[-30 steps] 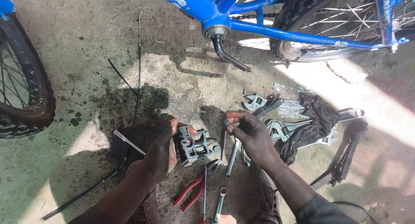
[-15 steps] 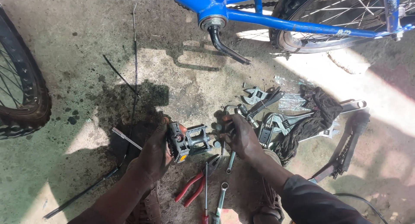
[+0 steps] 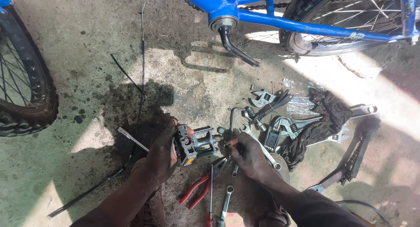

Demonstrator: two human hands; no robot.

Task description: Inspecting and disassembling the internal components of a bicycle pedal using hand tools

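Both hands have drawn in toward each other over the last second: the right hand (image 3: 250, 156), which lay out among the spanners, now sits just beside the pedal (image 3: 194, 144), and the pedal has tilted so its axle end faces that hand. By my reading, the work has passed from fetching to fitting something at the axle, though the small part at the fingertips is too fine to name.

Largest first. The blue bike frame (image 3: 306, 28) runs across the top, its bare crank arm (image 3: 236, 47) pointing down and to the right with no pedal on it. A front wheel (image 3: 26, 91) stands at the left edge, and the rear wheel (image 3: 350, 21) sits behind the frame at upper right. The concrete floor (image 3: 87, 47) is stained dark with oil near the middle.

The left hand (image 3: 162, 153) is clenched around the pedal's outer end, holding it just above the floor, between the two hands. The right hand's fingers pinch at something against the axle end; whether they grip a tool or the axle itself I cannot tell.

A heap of spanners (image 3: 280, 122) and a black rag (image 3: 323, 122) lie to the right. Red pliers (image 3: 197, 190) lie below the pedal, and a thin cable (image 3: 141, 69) trails off to the left.
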